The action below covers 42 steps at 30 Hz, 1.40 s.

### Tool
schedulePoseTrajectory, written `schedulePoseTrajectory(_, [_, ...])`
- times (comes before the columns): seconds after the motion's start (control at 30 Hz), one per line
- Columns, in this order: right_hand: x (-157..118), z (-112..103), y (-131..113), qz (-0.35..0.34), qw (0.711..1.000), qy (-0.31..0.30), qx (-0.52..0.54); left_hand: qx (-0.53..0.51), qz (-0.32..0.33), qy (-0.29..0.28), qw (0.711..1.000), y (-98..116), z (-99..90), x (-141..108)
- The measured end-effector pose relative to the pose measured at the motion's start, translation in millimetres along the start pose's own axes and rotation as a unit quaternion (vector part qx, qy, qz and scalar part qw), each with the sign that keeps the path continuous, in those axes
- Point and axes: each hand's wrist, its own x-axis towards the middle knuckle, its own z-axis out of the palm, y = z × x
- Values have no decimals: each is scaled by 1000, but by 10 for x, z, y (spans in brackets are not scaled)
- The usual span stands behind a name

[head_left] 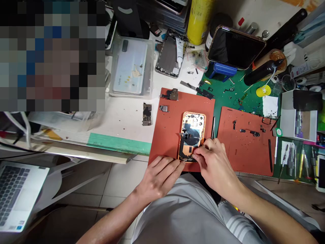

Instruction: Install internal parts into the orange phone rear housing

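An opened phone housing (pixel 192 135) with an orange-gold frame lies on the red-brown mat (pixel 167 135). Inside it are a dark round coil, black flex cable and small parts. My left hand (pixel 162 174) lies at the mat's front edge, fingers curled together, its fingertips gripping the housing's lower left corner. At the lower right corner, thumb and index finger of my right hand (pixel 215 161) are pinched together over the inside; whatever they hold is hidden. A camera module (pixel 173 94) and a small metal part (pixel 164 108) lie up and left of the housing.
A logic board (pixel 146 114) lies left of the mat. The second red mat (pixel 243 149) carries small parts and a black stick (pixel 270 155). Behind stand a propped phone (pixel 236 47), a yellow can (pixel 199 22) and a boxed white phone (pixel 130 67). Screwdrivers (pixel 290 159) lie far right.
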Motion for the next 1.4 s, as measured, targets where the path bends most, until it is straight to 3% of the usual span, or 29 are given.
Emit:
schedulePoseTrajectory(0.87, [-38, 58, 105, -57, 996, 53, 50, 8, -7, -5, 1000, 11, 3, 0])
schedulePoseTrajectory(1.4, [-55, 104, 130, -127, 987, 98, -16, -10, -9, -9, 1000, 7, 9, -22])
